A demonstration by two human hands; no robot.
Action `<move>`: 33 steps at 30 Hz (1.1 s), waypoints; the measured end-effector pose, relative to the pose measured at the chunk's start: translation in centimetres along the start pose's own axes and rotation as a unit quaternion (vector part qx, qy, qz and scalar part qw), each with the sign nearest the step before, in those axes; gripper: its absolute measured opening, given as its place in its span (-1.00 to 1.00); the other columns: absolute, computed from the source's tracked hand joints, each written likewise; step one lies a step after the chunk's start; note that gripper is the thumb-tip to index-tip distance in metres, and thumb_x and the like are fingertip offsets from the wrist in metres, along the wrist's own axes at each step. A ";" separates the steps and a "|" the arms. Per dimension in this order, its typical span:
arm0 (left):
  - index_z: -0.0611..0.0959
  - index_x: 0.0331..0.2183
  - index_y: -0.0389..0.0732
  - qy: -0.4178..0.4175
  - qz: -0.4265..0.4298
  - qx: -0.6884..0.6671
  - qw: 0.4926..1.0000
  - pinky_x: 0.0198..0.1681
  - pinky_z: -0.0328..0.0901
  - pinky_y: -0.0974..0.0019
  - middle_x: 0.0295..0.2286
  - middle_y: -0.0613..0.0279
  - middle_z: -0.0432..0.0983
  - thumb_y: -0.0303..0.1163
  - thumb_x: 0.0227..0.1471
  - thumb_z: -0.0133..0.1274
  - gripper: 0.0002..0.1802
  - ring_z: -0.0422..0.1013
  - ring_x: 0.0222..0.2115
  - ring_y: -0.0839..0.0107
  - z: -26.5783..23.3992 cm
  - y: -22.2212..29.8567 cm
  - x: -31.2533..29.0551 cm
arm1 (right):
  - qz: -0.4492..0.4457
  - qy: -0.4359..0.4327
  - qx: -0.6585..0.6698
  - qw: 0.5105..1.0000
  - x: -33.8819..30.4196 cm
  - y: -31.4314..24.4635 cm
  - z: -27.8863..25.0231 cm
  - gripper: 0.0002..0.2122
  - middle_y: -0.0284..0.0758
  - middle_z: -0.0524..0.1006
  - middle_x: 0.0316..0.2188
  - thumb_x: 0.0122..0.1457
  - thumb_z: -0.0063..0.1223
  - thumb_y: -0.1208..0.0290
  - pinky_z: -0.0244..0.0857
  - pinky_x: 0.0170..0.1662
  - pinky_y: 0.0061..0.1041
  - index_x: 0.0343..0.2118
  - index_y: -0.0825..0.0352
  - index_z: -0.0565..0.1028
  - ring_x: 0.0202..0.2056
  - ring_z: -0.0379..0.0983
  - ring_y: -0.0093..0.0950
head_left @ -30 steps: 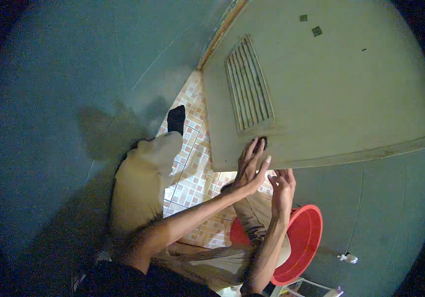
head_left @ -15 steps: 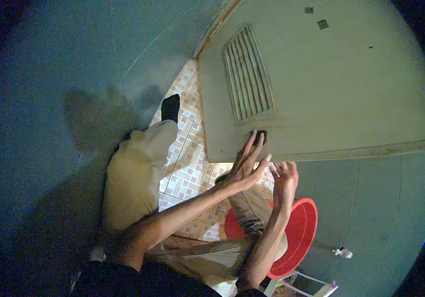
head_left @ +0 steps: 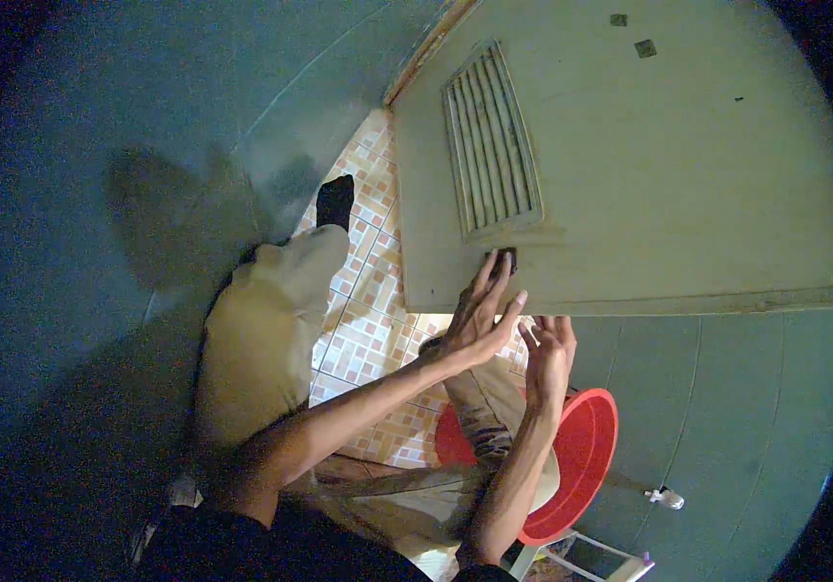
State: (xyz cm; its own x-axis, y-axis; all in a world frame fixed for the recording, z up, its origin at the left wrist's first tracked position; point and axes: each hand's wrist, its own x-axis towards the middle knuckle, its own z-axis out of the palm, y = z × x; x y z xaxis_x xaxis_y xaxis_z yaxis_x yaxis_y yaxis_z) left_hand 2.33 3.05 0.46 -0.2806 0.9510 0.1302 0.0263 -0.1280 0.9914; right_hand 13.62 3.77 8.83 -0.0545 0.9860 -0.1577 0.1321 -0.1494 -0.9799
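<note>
Leftward along the door (head_left: 669,175), and a little nearer to the slatted vent (head_left: 494,141), the left hand (head_left: 473,328) has slid its small dark block (head_left: 512,261) since the earlier frame. Much of that block is covered by fingers, so its full outline and material are hard to make out. Where the right hand (head_left: 546,361) meets the door's near edge, the fingertips are hard to trace, and some may be behind it. The right forearm and a trousered leg (head_left: 480,407) hide part of the red basin (head_left: 593,456), while a white rack (head_left: 591,563) is cut off by the lower border.

The block lies beneath the left fingertips, against the door face just near of the vent (a faint darker streak runs on to its right). Those fingers are extended and slightly parted, two of them laid over the block, with the thumb standing clear to the right. On the right hand the fingers are bent, leaving a narrow gap to the thumb; whether they grip the door edge or merely touch it, I cannot tell.
</note>
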 end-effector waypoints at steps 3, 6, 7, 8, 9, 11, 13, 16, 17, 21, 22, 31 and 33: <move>0.05 0.38 -0.30 -0.012 0.051 -0.005 0.999 0.41 -0.13 0.01 0.37 -0.24 -0.13 -0.09 0.33 -0.16 -0.22 -0.12 0.38 -0.13 -0.4 0.9 -0.1 | -0.001 -0.028 -0.022 0.999 0.4 0.5 -1.2 -0.47 -0.08 0.33 0.26 0.16 -0.24 0.70 0.29 0.21 -0.22 0.26 0.41 0.23 0.26 0.29 -0.26; 0.07 0.37 -0.31 -0.011 0.103 0.039 0.994 0.41 -0.12 0.03 0.38 -0.20 -0.14 -0.09 0.35 -0.19 -0.24 -0.11 0.38 -0.10 -0.4 0.5 -0.4 | -0.027 0.001 0.018 0.999 -0.1 0.4 -0.2 -0.45 -0.06 0.33 0.26 0.16 -0.24 0.70 0.30 0.20 -0.22 0.28 0.41 0.18 0.25 0.30 -0.24; 0.07 0.37 -0.30 0.001 0.072 0.018 0.997 0.40 -0.09 0.02 0.37 -0.23 -0.13 -0.05 0.34 -0.19 -0.23 -0.07 0.36 -0.14 -0.2 -0.4 -0.3 | -0.026 0.000 0.018 0.999 -0.1 0.6 -0.1 -0.45 -0.06 0.33 0.26 0.16 -0.24 0.70 0.30 0.20 -0.22 0.28 0.41 0.18 0.25 0.30 -0.24; 0.06 0.37 -0.30 0.012 0.042 -0.004 0.999 0.39 -0.05 0.00 0.36 -0.27 -0.12 -0.02 0.34 -0.19 -0.21 -0.02 0.34 -0.17 0.1 -1.3 -0.2 | 0.013 0.071 0.058 0.996 0.0 0.7 -0.2 -0.42 -0.06 0.32 0.26 0.15 -0.25 0.71 0.30 0.21 -0.22 0.30 0.41 0.15 0.25 0.30 -0.24; 0.06 0.37 -0.30 0.014 0.042 -0.003 0.999 0.39 -0.05 0.00 0.36 -0.27 -0.12 -0.02 0.34 -0.19 -0.21 -0.02 0.34 -0.17 0.4 -2.5 0.0 | 0.052 0.139 0.098 0.984 0.2 0.9 -0.1 -0.40 -0.07 0.32 0.26 0.14 -0.25 0.72 0.30 0.21 -0.21 0.32 0.40 0.13 0.26 0.29 -0.23; 0.03 0.37 -0.31 0.007 -0.089 -0.036 0.995 0.40 -0.05 -0.02 0.35 -0.28 -0.12 0.00 0.35 -0.20 -0.20 -0.06 0.35 -0.21 0.4 -3.7 0.5 | 0.016 0.073 0.051 0.996 0.1 1.0 -0.5 -0.38 -0.05 0.32 0.26 0.13 -0.26 0.73 0.29 0.21 -0.20 0.33 0.41 0.11 0.26 0.29 -0.22; 0.02 0.37 -0.33 -0.006 -0.089 -0.042 0.995 0.40 -0.06 -0.04 0.35 -0.31 -0.12 0.04 0.34 -0.20 -0.16 -0.08 0.35 -0.23 0.5 -3.1 0.3 | -0.021 0.012 0.003 1.000 0.0 1.0 -0.9 -0.36 -0.04 0.31 0.26 0.13 -0.26 0.73 0.28 0.22 -0.19 0.34 0.41 0.09 0.27 0.28 -0.20; 0.04 0.36 -0.37 0.003 -0.018 -0.011 1.000 0.39 -0.05 -0.05 0.33 -0.39 -0.11 0.04 0.31 -0.14 -0.13 -0.05 0.34 -0.24 0.4 -1.6 -0.1 | -0.017 0.008 0.007 1.000 -0.2 0.2 0.1 -0.35 -0.04 0.31 0.26 0.11 -0.25 0.74 0.27 0.23 -0.20 0.35 0.42 0.09 0.28 0.27 -0.19; 0.04 0.36 -0.37 0.004 -0.017 -0.012 1.000 0.39 -0.05 -0.05 0.33 -0.39 -0.11 0.04 0.31 -0.14 -0.13 -0.05 0.34 -0.24 0.2 -1.0 -0.2 | -0.017 0.001 0.006 1.000 -0.2 0.0 0.4 -0.36 -0.06 0.32 0.26 0.10 -0.25 0.74 0.27 0.23 -0.22 0.33 0.43 0.12 0.27 0.27 -0.20; 0.02 0.37 -0.36 -0.020 0.040 -0.017 0.999 0.40 -0.12 -0.03 0.36 -0.32 -0.19 -0.06 0.31 -0.10 -0.16 -0.15 0.38 -0.20 -0.6 1.1 -0.3 | -0.011 0.035 0.034 0.999 0.0 0.4 0.2 -0.42 -0.13 0.35 0.25 0.11 -0.25 0.73 0.27 0.22 -0.26 0.28 0.43 0.22 0.27 0.28 -0.24; 0.02 0.37 -0.35 -0.028 0.056 -0.016 0.998 0.40 -0.12 -0.03 0.36 -0.32 -0.19 -0.07 0.31 -0.09 -0.16 -0.15 0.38 -0.19 -0.7 1.6 -0.3 | -0.011 0.036 0.033 0.999 0.2 0.7 -0.2 -0.42 -0.13 0.35 0.25 0.11 -0.25 0.73 0.27 0.22 -0.26 0.28 0.43 0.22 0.27 0.28 -0.24; 0.00 0.38 -0.31 -0.034 0.109 0.019 0.993 0.41 -0.13 -0.01 0.37 -0.28 -0.20 -0.08 0.33 -0.13 -0.18 -0.17 0.39 -0.16 -0.2 0.9 -0.5 | 0.012 0.171 0.064 0.983 -0.6 0.6 0.9 -0.45 -0.10 0.43 0.09 0.16 -0.22 0.70 0.28 0.21 -0.26 0.27 0.44 0.17 0.12 0.38 -0.29; 0.05 0.37 -0.31 0.016 0.024 -0.045 0.999 0.36 0.00 -0.06 0.34 -0.35 -0.12 -0.05 0.30 -0.07 -0.16 -0.04 0.34 -0.24 0.9 -0.8 -0.3 | -0.022 0.025 0.049 0.998 -0.2 0.5 -0.3 -0.55 -0.13 0.44 0.05 0.15 -0.19 0.69 0.32 0.19 -0.28 0.16 0.41 0.24 0.13 0.37 -0.31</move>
State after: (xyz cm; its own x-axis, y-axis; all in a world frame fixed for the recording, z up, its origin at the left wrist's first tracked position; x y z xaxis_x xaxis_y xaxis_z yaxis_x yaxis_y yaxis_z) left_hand 3.25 3.13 -0.39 -0.3108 0.9340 0.1763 -0.0458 -0.2000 0.9787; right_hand 14.04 3.53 8.40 -0.0082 0.9939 -0.1104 0.0338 -0.1101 -0.9933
